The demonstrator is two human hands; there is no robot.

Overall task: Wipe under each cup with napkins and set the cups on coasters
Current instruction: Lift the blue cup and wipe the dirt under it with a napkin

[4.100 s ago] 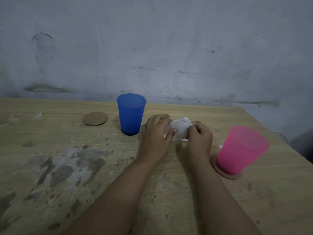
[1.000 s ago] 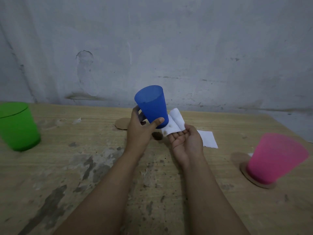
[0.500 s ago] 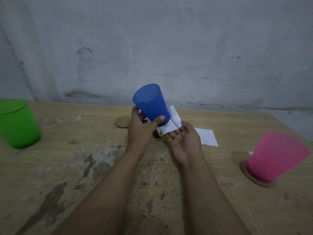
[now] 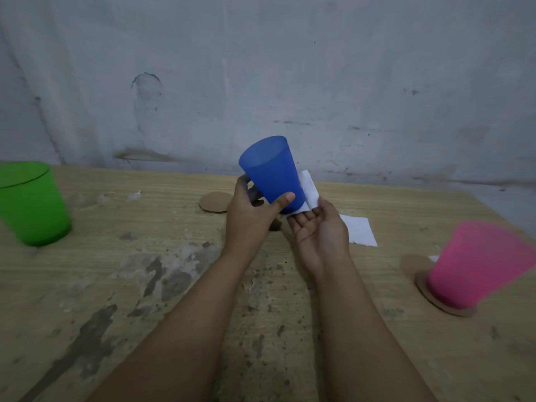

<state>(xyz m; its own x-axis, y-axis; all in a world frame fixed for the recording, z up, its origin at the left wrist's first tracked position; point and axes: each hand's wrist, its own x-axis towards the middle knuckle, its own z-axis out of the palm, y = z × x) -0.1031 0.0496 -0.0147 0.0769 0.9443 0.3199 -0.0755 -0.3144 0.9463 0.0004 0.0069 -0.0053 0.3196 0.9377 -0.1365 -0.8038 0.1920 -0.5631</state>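
My left hand (image 4: 249,216) grips a blue plastic cup (image 4: 269,172), lifted off the table and tilted left. My right hand (image 4: 322,233) lies palm up under the cup's base and holds a folded white napkin (image 4: 309,192) against the bottom. A bare round cardboard coaster (image 4: 214,202) lies on the table just behind my left hand. A pink cup (image 4: 478,262) stands on another coaster (image 4: 426,291) at the right. A green cup (image 4: 29,203) stands on the table at the far left.
A second white napkin (image 4: 359,230) lies flat on the wooden table (image 4: 116,285) behind my right hand. A grey wall (image 4: 290,68) closes off the table's far edge. The tabletop is stained and worn in front of me.
Since one second ago the blue cup has tipped a little further left in my left hand, and the napkin in my right hand has stayed pressed under its base.
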